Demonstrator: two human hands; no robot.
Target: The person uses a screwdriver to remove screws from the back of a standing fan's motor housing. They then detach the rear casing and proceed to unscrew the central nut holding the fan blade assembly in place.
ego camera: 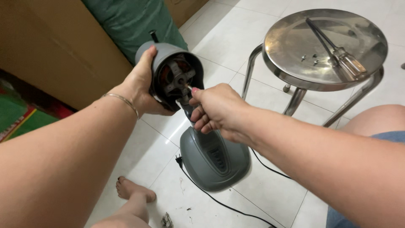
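Motor [176, 78] sits in its grey housing atop the fan stand, above the base [214, 157] on the tiled floor. Our left hand [141, 86] is wrapped around the housing, and our right hand [215, 107] is closed on the neck just below, its thumb by the shaft. We judge a steady left grip matters most; screws [310, 58] and screwdriver [337, 52] lie on the stool [278, 59] nearby.
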